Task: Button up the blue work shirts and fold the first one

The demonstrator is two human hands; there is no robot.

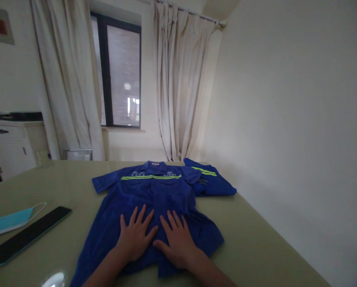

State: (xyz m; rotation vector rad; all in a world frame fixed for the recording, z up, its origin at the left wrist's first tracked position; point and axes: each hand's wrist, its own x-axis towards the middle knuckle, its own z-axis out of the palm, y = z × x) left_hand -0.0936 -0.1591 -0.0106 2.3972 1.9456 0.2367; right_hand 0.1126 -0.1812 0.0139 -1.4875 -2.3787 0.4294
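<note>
Hands (135, 239) lie spread flat on the blue shirt (148, 197), its long axis pointing ahead, collar (156, 166) farthest.

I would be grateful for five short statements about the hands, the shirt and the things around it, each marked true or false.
1. The right hand rests palm down on the blue shirt. True.
2. The left hand is clenched into a fist. False: the left hand lies flat with its fingers spread.
3. The chest stripes are yellow-green. True.
4. The face mask lies to the right of the shirt. False: the face mask lies to its left, beside a long dark object.
5. A second blue garment lies by the sleeve on the picture's right. True.
</note>
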